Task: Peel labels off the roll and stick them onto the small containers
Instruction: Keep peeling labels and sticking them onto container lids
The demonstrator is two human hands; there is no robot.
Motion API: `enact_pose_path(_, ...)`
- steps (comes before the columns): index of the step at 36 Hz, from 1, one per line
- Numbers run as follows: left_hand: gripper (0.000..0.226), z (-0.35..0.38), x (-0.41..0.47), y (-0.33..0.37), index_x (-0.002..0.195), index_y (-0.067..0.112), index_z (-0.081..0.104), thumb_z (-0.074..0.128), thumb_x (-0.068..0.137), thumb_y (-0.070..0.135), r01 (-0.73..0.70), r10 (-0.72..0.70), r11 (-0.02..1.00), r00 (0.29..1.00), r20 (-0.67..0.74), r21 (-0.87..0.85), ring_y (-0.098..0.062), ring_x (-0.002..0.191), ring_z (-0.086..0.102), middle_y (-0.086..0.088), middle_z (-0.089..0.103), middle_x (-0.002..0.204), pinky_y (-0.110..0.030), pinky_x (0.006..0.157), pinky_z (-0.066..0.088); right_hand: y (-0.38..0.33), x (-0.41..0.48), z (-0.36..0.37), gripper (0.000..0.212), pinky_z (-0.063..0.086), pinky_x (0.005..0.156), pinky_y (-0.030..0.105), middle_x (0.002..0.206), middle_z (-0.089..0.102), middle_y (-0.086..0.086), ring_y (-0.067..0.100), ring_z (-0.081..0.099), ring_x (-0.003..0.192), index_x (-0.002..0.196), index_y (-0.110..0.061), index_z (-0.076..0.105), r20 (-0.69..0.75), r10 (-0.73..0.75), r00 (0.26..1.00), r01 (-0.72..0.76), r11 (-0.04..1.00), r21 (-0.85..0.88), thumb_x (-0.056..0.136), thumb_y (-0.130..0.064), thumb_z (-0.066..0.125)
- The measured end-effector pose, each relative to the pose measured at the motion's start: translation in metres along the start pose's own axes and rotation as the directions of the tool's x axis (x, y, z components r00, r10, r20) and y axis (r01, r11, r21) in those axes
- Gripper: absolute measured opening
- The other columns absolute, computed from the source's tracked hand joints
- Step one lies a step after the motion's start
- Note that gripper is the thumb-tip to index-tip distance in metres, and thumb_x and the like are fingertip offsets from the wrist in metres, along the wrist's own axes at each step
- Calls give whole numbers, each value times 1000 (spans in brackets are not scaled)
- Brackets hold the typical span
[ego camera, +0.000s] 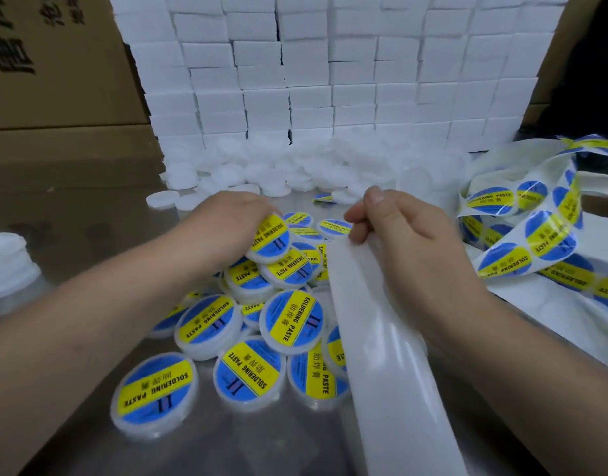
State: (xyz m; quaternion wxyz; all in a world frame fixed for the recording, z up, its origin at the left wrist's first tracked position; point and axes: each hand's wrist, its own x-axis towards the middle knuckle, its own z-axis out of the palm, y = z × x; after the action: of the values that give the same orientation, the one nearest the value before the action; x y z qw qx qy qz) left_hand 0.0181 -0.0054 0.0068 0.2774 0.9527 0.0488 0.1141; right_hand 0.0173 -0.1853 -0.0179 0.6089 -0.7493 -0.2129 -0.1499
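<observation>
My left hand (223,225) grips a small round white container (270,240) that bears a blue and yellow "Soldering Paste" label, just above a heap of labelled containers (247,338). My right hand (402,242) pinches the white backing strip (374,355), which runs down toward the bottom edge. The label strip (522,245) with blue and yellow stickers loops loosely at the right. Several unlabelled white containers (278,173) lie behind my hands.
A wall of stacked white boxes (330,70) rises at the back. Brown cartons (55,80) stand at the left. A stack of white lids (7,266) sits at the left edge. The work surface is a shiny metal table (89,221).
</observation>
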Motion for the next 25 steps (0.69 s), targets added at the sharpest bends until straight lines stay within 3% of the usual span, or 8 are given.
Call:
enact_pose_path(3, 44, 2, 1, -6, 139, 30, 37, 40, 95, 31, 0, -3, 997, 1000, 29, 82, -19, 132, 33, 2, 39, 144, -34, 105, 32, 0, -2, 1, 32, 37, 58, 8, 67, 60, -12, -5, 51, 64, 70, -22, 61, 30, -28, 999, 28, 999, 26, 79, -45, 41)
enact_pose_path(6, 67, 5, 3, -9, 146, 32, 15, 50, 89, 38, 19, -13, 996, 997, -71, 89, -21, 130, 32, 4, 37, 143, -37, 98, 36, -1, -3, 0, 28, 38, 60, 7, 73, 61, 0, -2, 53, 69, 67, -20, 59, 29, -54, 998, 52, 996, 76, 78, -41, 45)
enact_pose_path(9, 64, 0, -4, -5, 139, 39, 27, 58, 84, 33, -129, 139, 989, 975, -174, 71, -14, 115, 40, 13, 46, 126, -27, 82, 33, -4, -3, 0, 18, 39, 60, 4, 70, 61, -4, -3, 52, 67, 66, -28, 61, 19, -66, 998, 62, 988, 142, 77, -38, 50)
enact_pose_path(12, 51, -4, -15, 8, 110, 61, 40, 63, 79, 29, -336, 336, 941, 942, -13, -33, 7, 100, 36, 27, 49, 107, -6, 79, 32, -4, -3, -1, 13, 39, 60, 5, 67, 61, -13, -5, 53, 65, 69, -31, 62, -12, -58, 998, 59, 978, 200, 75, -36, 52)
enact_pose_path(14, 53, 0, -22, 14, 107, 61, 38, 66, 76, 29, -427, 429, 903, 902, 51, -45, 7, 103, 35, 23, 51, 108, 2, 83, 24, -6, -3, -1, 11, 39, 59, 4, 66, 61, -15, -7, 53, 64, 72, -29, 61, -27, -65, 998, 70, 970, 235, 75, -33, 52)
enact_pose_path(17, 49, 8, -28, 17, 121, 43, 50, 66, 77, 31, -536, 536, 844, 844, -19, 23, -2, 105, 37, 12, 51, 107, -4, 88, 24, -9, -4, -2, 9, 42, 58, 9, 66, 62, -15, -4, 54, 61, 75, -28, 61, -23, -64, 998, 68, 955, 288, 75, -31, 52)
enact_pose_path(21, 31, 10, -32, 18, 110, 22, 67, 58, 80, 19, -620, 619, 781, 757, -208, 72, -7, 92, 45, 8, 54, 94, -12, 78, 33, -10, -5, -2, 8, 39, 56, 14, 76, 61, -16, -3, 50, 56, 77, -32, 59, -117, -52, 992, 86, 947, 308, 75, -34, 51)
enact_pose_path(25, 32, 7, -33, 19, 112, 31, 58, 53, 82, 20, -576, 506, 815, 765, -398, -70, 0, 89, 51, 14, 55, 91, -20, 80, 42, -10, 2, -7, 29, 30, 54, 28, 53, 44, -10, 11, 36, 50, 55, -24, 46, -249, 40, 968, 27, 965, 260, 78, -41, 43)
